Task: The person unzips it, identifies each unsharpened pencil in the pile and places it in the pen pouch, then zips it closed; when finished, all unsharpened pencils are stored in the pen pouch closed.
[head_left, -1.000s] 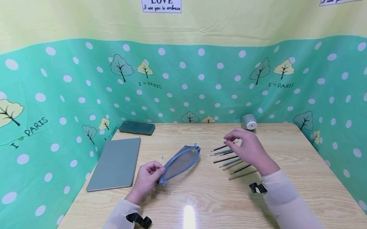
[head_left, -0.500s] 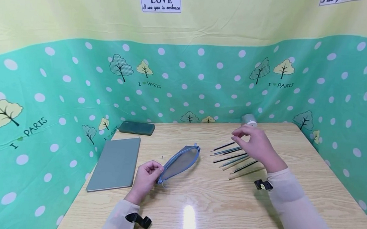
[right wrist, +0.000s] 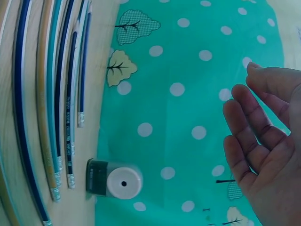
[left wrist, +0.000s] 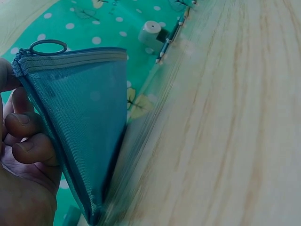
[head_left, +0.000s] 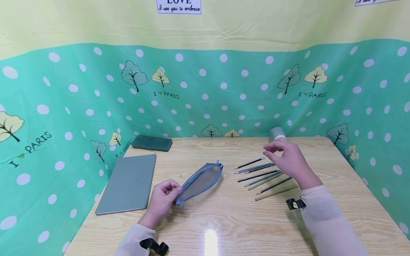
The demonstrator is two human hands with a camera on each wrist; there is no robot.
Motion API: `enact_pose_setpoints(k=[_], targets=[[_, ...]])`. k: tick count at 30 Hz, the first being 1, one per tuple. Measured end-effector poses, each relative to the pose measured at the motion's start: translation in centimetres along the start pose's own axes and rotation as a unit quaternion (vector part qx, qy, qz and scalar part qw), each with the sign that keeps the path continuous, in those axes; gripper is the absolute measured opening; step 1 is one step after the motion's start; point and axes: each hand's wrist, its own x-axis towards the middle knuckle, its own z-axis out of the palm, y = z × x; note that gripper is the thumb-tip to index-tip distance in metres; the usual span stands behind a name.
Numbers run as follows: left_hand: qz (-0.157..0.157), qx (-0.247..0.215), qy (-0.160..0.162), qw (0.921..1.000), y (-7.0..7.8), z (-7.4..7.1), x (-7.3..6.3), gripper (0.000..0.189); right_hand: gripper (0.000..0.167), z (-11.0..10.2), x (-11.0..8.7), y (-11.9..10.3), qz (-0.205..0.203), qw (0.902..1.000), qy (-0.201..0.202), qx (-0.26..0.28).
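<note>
My left hand [head_left: 163, 197] pinches the near corner of a blue zippered mesh pouch [head_left: 200, 182], whose mouth gapes toward me in the head view. In the left wrist view the pouch [left wrist: 84, 108] hangs upright from thumb and fingers, its zip and ring pull [left wrist: 48, 46] on top. My right hand [head_left: 290, 159] hovers over the far ends of several pencils [head_left: 258, 176] lying side by side on the table. Its fingers are loosely bent and hold nothing, as the right hand [right wrist: 263, 127] in the right wrist view shows. Pencils [right wrist: 61, 94] with eraser ends lie left of it there.
A grey and white pencil sharpener [head_left: 277, 133] stands at the back edge, behind the right hand. On the left lie a grey notebook [head_left: 127, 184] and a dark green case [head_left: 152, 143]. A polka-dot cloth [head_left: 207, 93] hangs around the table [head_left: 248, 231].
The right hand has moved right and slightly back over the pencils, now overlapping the sharpener. The left hand and the pouch have stayed in place.
</note>
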Motion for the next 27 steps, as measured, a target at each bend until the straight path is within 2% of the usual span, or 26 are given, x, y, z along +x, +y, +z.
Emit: enact_pose_setpoints(k=[11, 18, 27], targets=[[-0.001, -0.001, -0.001, 1.0000, -0.1, 0.0, 0.1, 0.011, 0.016, 0.3, 0.3, 1.9, 0.050, 0.9980, -0.035, 0.019], [0.006, 0.007, -0.002, 1.0000, -0.1, -0.1, 0.2, 0.011, 0.013, 0.6, 0.4, 2.9, 0.081, 0.9944, -0.068, 0.013], [0.007, 0.005, -0.003, 1.0000, -0.1, 0.0, 0.1, 0.010, 0.010, 1.7, 0.0, 5.0, 0.101, 0.9889, -0.108, 0.017]])
